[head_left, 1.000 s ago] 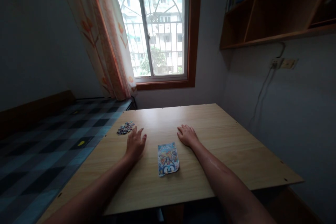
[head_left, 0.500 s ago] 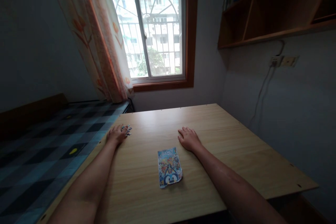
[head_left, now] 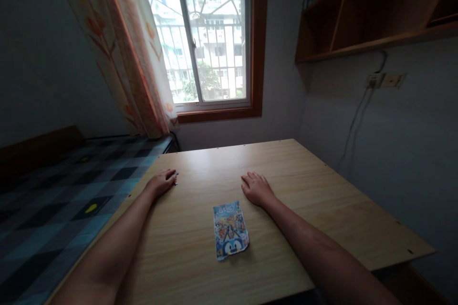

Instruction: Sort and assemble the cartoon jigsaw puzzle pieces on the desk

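Note:
My left hand [head_left: 162, 183] rests at the left side of the wooden tabletop [head_left: 193, 228], cupped over a small pile of pieces [head_left: 175, 180]. Only a few bits of them show past its fingertips; they look like jigsaw puzzle pieces, and the rest lie hidden under the palm. Palm down on the table, my right hand [head_left: 258, 188] has its fingers spread and holds nothing. Between my forearms, nearer to me, lies a colourful printed sheet [head_left: 231, 231] with cartoon figures and curled lower edges. Neither hand touches the sheet.
Beside the table's left edge is a bed with a checked cover [head_left: 71, 186]. A window [head_left: 211, 43] with a flowered curtain [head_left: 132, 66] stands ahead. Wooden shelves [head_left: 372, 14] hang at upper right, above a wall socket [head_left: 391, 80] and a dangling cable [head_left: 352, 128].
My left hand has slid over the pile and now covers most of the pieces that showed beside it. The right hand and the printed sheet stay in place. The view has shifted slightly.

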A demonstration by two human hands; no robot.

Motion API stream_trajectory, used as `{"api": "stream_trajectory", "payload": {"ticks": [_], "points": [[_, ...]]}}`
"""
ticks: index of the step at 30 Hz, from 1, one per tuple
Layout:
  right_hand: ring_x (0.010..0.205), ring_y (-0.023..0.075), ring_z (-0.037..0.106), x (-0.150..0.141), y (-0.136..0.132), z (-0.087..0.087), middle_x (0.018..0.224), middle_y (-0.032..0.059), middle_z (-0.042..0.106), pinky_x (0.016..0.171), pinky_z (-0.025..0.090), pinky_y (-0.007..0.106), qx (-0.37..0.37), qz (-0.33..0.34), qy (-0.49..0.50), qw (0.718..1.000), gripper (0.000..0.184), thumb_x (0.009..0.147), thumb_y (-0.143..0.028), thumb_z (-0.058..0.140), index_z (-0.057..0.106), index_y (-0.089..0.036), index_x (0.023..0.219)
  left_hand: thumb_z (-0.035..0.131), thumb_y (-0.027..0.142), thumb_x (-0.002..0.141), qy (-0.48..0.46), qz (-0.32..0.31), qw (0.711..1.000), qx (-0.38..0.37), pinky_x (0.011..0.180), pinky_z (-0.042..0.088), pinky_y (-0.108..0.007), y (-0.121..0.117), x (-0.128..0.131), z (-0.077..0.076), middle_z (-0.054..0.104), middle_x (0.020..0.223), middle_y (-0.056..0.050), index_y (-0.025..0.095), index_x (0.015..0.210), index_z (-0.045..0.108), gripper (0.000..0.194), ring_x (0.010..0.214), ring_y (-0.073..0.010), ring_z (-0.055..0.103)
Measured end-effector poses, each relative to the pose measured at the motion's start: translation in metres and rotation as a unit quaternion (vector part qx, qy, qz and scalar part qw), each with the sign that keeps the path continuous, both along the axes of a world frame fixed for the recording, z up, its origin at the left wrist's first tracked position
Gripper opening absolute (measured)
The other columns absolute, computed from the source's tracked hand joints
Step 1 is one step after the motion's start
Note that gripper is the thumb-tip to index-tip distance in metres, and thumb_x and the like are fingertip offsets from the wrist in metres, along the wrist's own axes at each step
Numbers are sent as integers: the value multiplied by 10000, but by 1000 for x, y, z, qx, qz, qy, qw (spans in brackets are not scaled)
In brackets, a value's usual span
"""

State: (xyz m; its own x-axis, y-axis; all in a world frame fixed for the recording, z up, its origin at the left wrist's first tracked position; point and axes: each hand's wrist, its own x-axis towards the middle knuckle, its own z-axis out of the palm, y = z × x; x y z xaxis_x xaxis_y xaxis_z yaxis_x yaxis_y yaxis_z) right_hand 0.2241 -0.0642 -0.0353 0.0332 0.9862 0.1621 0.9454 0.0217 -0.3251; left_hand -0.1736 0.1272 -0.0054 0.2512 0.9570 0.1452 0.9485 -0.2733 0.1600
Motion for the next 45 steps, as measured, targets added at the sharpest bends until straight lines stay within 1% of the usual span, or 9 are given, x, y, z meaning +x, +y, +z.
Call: {"api": "stream_trajectory", "payload": {"ticks": [6,11,15,18,24,29,33,40,45], "points": [[1422,265,321,0,1,-1,1545,96,395,1159,165,446,3,0,-3,1000,504,962,-448,393,498,-248,1413,386,543,822,-18,-48,999,-11,1137,337,-336,-16,16,0,511,1465,-81,159,1349,592,684,1373,-264,440],[1394,270,372,0,-3,4,1509,100,448,1149,208,453,20,3,5,1000,465,949,-410,433,557,-236,1362,425,540,821,-13,-78,997,0,1138,340,-354,-33,46,-1,501,1469,-114,142,1346,593,680,1374,-279,438],[1273,205,519,-1,-13,12,1352,60,614,1097,326,347,71,66,87,991,369,944,-337,442,660,-237,1224,481,532,816,-31,-115,993,15,1110,376,-329,-48,80,-3,529,1443,-115,159,1331,608,648,1322,-276,499],[1136,183,617,-3,-21,16,1221,45,693,993,431,290,69,114,164,978,378,959,-353,423,663,-236,1227,491,518,825,-37,-141,989,16,1104,382,-348,-61,107,-5,534,1437,-111,176,1315,620,611,1307,-282,509],[1266,234,525,-6,-35,23,1321,42,625,1120,292,403,43,224,90,969,318,845,-398,655,707,-302,1143,484,487,864,-29,-161,986,18,1135,335,-386,-92,158,-10,524,1443,-120,178,1332,597,573,1335,-280,470],[1158,211,579,-5,-44,34,1216,28,665,1047,359,345,50,252,94,962,171,800,-308,706,724,-266,965,488,460,883,-20,-185,982,31,1143,320,-384,-116,189,-12,520,1447,-116,195,1341,582,538,1349,-272,453],[1059,201,595,-4,-51,37,1079,29,688,961,412,288,50,274,90,956,141,766,-299,731,727,-242,895,482,452,890,-19,-178,983,30,1146,315,-393,-124,197,-12,509,1451,-135,182,1339,579,533,1357,-280,443],[1013,213,575,-5,-57,38,968,38,664,926,420,293,19,273,71,959,166,743,-317,743,752,-241,890,489,445,897,-32,-195,980,24,1155,309,-398,-134,197,-11,499,1460,-137,176,1346,577,531,1364,-285,433],[890,189,585,-2,-55,37,867,21,662,818,436,274,25,283,85,955,149,718,-291,772,744,-226,849,529,415,878,-56,-207,977,21,1157,310,-412,-146,201,-13,517,1446,-119,198,1320,594,497,1360,-280,438]]}}
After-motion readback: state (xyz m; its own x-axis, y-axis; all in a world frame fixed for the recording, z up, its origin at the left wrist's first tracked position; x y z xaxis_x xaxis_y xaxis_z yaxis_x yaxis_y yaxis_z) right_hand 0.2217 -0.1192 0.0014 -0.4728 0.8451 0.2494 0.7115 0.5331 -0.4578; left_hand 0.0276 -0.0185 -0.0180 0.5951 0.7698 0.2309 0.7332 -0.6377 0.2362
